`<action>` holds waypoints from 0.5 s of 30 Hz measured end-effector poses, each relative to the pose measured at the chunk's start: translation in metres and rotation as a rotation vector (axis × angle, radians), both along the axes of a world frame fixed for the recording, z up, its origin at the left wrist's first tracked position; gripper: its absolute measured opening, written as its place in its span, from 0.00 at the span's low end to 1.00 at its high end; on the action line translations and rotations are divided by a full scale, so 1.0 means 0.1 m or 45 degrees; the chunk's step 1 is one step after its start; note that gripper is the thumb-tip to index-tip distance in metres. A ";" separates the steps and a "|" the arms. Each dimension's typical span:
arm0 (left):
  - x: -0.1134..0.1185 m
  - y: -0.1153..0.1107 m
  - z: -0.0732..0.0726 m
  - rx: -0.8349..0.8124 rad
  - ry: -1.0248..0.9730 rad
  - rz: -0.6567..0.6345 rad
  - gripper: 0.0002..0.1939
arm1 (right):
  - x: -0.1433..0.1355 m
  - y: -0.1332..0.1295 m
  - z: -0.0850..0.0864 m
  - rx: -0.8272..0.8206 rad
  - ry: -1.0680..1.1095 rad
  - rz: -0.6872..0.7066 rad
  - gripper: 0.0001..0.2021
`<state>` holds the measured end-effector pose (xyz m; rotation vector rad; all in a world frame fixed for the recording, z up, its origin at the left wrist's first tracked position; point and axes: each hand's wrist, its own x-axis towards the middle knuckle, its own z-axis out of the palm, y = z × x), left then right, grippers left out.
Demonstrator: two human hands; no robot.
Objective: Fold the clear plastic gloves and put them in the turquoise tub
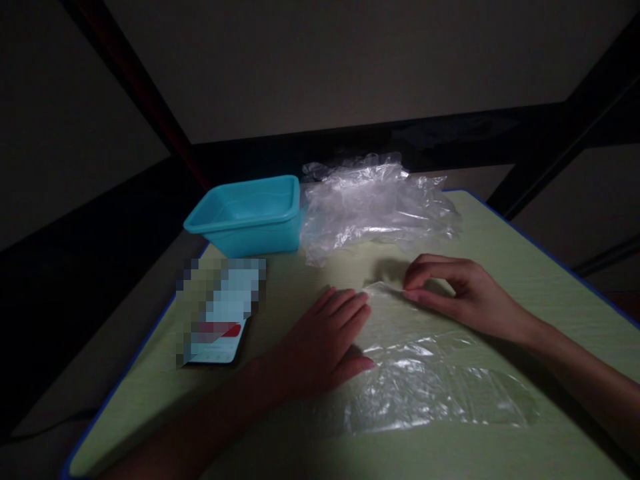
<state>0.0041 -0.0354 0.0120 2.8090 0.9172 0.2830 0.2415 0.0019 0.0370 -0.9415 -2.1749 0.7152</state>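
A clear plastic bag (420, 393) lies spread and wrinkled on the table in front of me. My left hand (327, 340) rests flat at its left side, fingers stretched out, the fingertips touching the film. Between the thumb and forefinger of my right hand (450, 293), the far edge of the bag is pinched and lifted slightly off the table. A thin line of film runs from that pinch to the left fingertips. Behind both hands sits a heap of crumpled clear plastic bags (375, 207).
A turquoise plastic basin (255, 233) stands at the back left, against the heap. In front of it lies a phone (220, 333) with its screen lit, partly pixelated. The pale green table (500, 240) has a blue edge. A wall rises behind it.
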 end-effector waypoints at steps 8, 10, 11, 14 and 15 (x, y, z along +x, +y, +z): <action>-0.02 0.01 -0.01 0.026 -0.055 0.031 0.23 | -0.05 -0.06 0.01 -0.016 -0.226 0.402 0.04; -0.03 0.02 0.00 0.031 -0.072 0.042 0.22 | -0.03 -0.06 0.01 -0.019 -0.240 0.432 0.04; -0.03 0.02 0.00 0.039 -0.080 0.048 0.21 | -0.02 -0.05 0.01 -0.008 -0.240 0.421 0.04; -0.03 0.02 0.02 0.079 -0.100 0.061 0.21 | 0.01 -0.03 -0.01 0.059 -0.232 0.370 0.09; -0.03 0.02 0.02 0.093 -0.106 0.064 0.20 | 0.02 -0.03 -0.03 0.079 -0.245 0.356 0.11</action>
